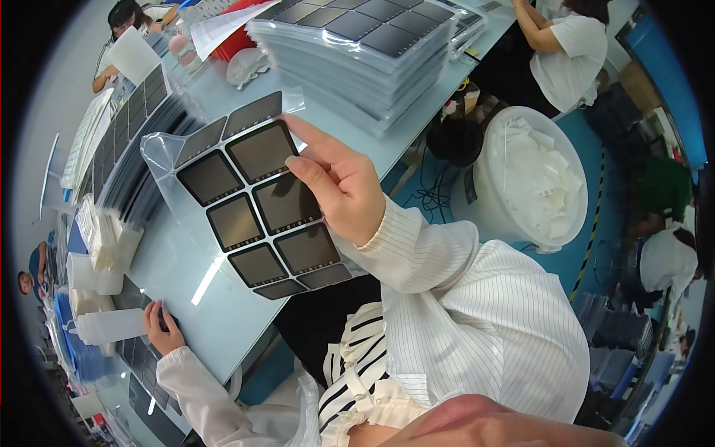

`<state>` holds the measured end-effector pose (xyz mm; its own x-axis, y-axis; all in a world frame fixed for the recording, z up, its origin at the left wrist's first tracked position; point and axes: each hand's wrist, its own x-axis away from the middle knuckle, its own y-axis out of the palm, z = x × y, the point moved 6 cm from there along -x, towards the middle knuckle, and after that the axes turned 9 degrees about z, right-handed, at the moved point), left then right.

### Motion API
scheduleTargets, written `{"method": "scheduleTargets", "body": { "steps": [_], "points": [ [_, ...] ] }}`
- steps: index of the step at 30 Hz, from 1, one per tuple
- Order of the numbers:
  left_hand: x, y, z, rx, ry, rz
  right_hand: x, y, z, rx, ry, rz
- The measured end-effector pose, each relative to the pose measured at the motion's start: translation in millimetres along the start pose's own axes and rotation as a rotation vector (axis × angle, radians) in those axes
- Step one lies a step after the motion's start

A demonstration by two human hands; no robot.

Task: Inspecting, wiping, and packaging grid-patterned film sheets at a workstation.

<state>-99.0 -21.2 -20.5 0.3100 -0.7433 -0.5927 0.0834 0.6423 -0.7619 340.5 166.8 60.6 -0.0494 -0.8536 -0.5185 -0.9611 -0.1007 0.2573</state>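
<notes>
The right hand [339,186] pinches a glossy panel sheet [249,205] near its upper right edge, thumb on the near face and the fingers partly hidden behind it. The sheet is held up at a tilt above the pale blue worktable [179,276], its dark, round-cornered rectangles set in white borders, with loose clear film [160,160] jutting out at its upper left. The left hand [164,331] rests low at the left with its fingers bent, just beside a translucent white squeeze bottle [112,326]; whether it grips the bottle or merely lies against it, I cannot tell. To handle the sheet well, the pinch should keep to the border, since the thumb tip lies very close to a dark face and a glossy surface like this would probably take prints. Tilting it slowly to let the reflections slide across should make marks easier to see, and a light second support at the lower left corner would likely stop it flexing. It is best kept clear of the tall wrapped stack [357,89] at the far side and the leaning left-hand stack [130,141], so that the loose film does not snag.
</notes>
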Motion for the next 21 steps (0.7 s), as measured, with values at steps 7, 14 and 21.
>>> {"method": "scheduleTargets", "body": {
  "steps": [7, 14, 21],
  "points": [
    [0.3, -4.5, -18.0, -0.05, -0.101, 0.04, -2.3, -2.9, -5.8, 0.021, 0.029, -0.015],
    [21.3, 8.3, -30.1, -0.378, -0.236, -0.212, -3.3, -3.7, -2.1, 0.001, 0.031, -0.006],
    [20.3, 2.3, -43.8, -0.088, -0.236, -0.136, -1.5, -5.4, -1.7, -0.029, 0.036, -0.003]
  ]
}}
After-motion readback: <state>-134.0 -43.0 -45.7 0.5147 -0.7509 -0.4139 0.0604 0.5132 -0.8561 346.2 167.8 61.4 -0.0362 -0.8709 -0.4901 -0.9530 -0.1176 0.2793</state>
